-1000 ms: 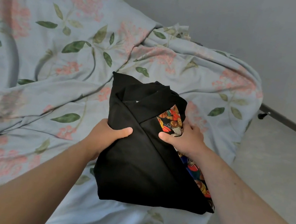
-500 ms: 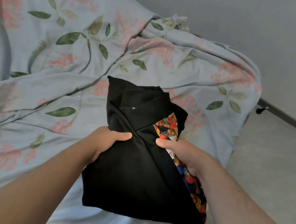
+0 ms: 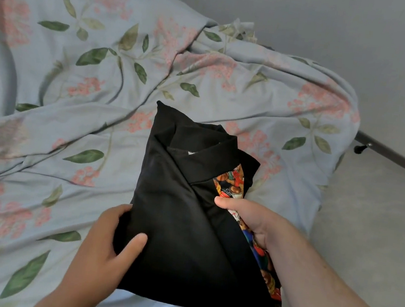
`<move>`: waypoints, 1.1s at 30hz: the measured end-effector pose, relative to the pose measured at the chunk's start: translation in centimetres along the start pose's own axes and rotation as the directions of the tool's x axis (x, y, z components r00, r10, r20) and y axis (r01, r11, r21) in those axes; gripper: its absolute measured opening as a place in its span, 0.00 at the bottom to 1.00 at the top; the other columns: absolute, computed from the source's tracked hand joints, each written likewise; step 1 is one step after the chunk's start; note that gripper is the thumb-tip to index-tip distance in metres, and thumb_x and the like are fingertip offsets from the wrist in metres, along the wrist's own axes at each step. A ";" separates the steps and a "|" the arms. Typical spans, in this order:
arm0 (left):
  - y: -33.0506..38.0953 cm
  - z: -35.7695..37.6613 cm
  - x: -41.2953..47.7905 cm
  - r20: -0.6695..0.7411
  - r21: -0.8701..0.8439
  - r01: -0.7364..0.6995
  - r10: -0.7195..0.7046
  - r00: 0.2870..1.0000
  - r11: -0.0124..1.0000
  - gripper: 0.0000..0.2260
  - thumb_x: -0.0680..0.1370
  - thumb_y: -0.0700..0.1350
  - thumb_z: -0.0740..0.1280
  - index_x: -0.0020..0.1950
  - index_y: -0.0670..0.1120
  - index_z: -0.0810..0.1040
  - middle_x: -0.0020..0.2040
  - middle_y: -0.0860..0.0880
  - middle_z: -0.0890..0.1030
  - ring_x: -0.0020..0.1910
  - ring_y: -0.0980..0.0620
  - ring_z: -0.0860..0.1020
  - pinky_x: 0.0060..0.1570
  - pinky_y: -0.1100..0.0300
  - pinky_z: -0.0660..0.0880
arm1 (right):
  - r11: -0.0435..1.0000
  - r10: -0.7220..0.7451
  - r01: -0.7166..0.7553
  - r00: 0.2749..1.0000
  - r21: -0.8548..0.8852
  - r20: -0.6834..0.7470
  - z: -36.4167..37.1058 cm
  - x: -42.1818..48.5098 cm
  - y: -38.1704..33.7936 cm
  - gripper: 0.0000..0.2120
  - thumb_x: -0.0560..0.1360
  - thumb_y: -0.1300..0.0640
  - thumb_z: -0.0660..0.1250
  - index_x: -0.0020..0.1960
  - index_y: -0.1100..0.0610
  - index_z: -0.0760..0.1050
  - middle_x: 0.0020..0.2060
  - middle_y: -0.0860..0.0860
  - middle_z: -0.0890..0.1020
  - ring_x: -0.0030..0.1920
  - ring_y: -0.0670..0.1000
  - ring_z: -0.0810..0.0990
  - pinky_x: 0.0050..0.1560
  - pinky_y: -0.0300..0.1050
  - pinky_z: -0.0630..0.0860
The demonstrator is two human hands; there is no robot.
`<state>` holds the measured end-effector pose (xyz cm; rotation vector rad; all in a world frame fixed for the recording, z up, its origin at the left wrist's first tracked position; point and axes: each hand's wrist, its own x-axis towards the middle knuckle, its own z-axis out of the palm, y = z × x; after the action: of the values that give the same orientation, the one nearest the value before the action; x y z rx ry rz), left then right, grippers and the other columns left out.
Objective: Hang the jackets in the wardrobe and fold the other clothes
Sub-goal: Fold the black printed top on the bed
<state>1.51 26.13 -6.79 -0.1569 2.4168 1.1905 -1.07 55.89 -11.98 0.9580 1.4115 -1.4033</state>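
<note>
A folded black garment [image 3: 186,228] with a bright patterned print along its right side is held above the bed. My left hand [image 3: 109,246] grips its left edge, thumb on top and fingers underneath. My right hand [image 3: 252,219] grips the right edge over the printed part, thumb lying across the black cloth. The fingers of both hands are hidden under the fabric.
A rumpled pale blue floral duvet [image 3: 74,100] covers the bed below and to the left. At the right lies grey floor [image 3: 372,227] with a dark baseboard [image 3: 401,164] and a small black doorstop [image 3: 360,148]. A grey wall rises behind.
Both hands have drawn the folded garment nearer and lower in view. My left hand has slid further down its left edge.
</note>
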 end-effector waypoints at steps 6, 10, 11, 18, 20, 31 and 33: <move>1.8 1.6 7.4 0.078 -0.099 0.225 -0.218 0.973 0.969 0.20 0.72 0.55 0.74 0.61 0.57 0.73 0.52 0.62 0.78 0.49 0.64 0.77 0.44 0.66 0.72 | 0.988 -0.122 0.127 0.991 0.085 -0.056 0.5 -0.1 1.3 0.19 0.67 0.41 0.77 0.54 0.48 0.79 0.46 0.50 0.86 0.51 0.53 0.83 0.46 0.45 0.76; 3.0 0.7 12.5 0.200 -0.426 0.313 -0.248 0.948 0.849 0.20 0.72 0.47 0.75 0.61 0.43 0.77 0.55 0.46 0.84 0.52 0.48 0.84 0.53 0.54 0.78 | 0.934 -0.252 0.242 0.968 0.262 0.006 -0.1 -0.4 1.7 0.26 0.63 0.47 0.78 0.59 0.54 0.79 0.46 0.54 0.87 0.46 0.54 0.85 0.48 0.49 0.82; 3.6 0.5 13.7 0.251 -0.452 0.340 -0.248 0.936 0.825 0.19 0.73 0.44 0.74 0.61 0.40 0.78 0.55 0.43 0.84 0.51 0.46 0.84 0.53 0.53 0.79 | 0.905 -0.289 0.270 0.957 0.329 0.009 -0.4 -0.5 1.4 0.28 0.63 0.49 0.78 0.60 0.55 0.78 0.46 0.55 0.87 0.43 0.53 0.86 0.44 0.47 0.82; 6.6 -0.6 17.5 0.675 -0.260 0.443 -0.167 0.718 0.858 0.23 0.66 0.36 0.76 0.61 0.43 0.80 0.56 0.43 0.84 0.54 0.44 0.83 0.47 0.54 0.82 | 0.847 -0.414 0.360 0.908 0.391 0.061 -1.0 -0.2 -2.3 0.09 0.64 0.60 0.75 0.44 0.57 0.85 0.39 0.57 0.86 0.36 0.53 0.85 0.35 0.44 0.81; 7.2 -0.5 18.1 0.659 -0.247 0.388 -0.139 0.739 0.888 0.23 0.64 0.33 0.74 0.59 0.43 0.82 0.55 0.43 0.85 0.53 0.44 0.84 0.45 0.56 0.82 | 0.847 -0.430 0.385 0.902 0.366 0.047 -1.1 0.0 -2.8 0.05 0.63 0.62 0.74 0.39 0.57 0.86 0.37 0.57 0.86 0.34 0.53 0.85 0.34 0.44 0.80; 1.6 1.1 14.6 0.471 -0.350 0.294 -0.105 0.876 0.889 0.25 0.63 0.56 0.80 0.57 0.55 0.82 0.55 0.51 0.85 0.54 0.50 0.84 0.53 0.53 0.78 | 0.821 -0.379 0.409 0.912 0.397 -0.156 0.1 0.6 -1.7 0.03 0.72 0.64 0.73 0.46 0.60 0.81 0.36 0.57 0.85 0.34 0.54 0.84 0.33 0.44 0.80; 1.4 0.8 14.3 0.551 -0.358 0.298 -0.057 0.833 0.885 0.25 0.62 0.51 0.81 0.58 0.54 0.82 0.57 0.50 0.84 0.55 0.48 0.83 0.53 0.54 0.79 | 0.834 -0.392 0.407 0.912 0.372 -0.120 0.1 0.3 -1.6 0.03 0.73 0.63 0.72 0.47 0.59 0.81 0.37 0.56 0.85 0.35 0.53 0.85 0.34 0.43 0.80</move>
<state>-11.50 28.92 -12.39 -0.1640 1.6011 1.4393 -2.65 55.71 -11.83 0.9722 1.4445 -2.0503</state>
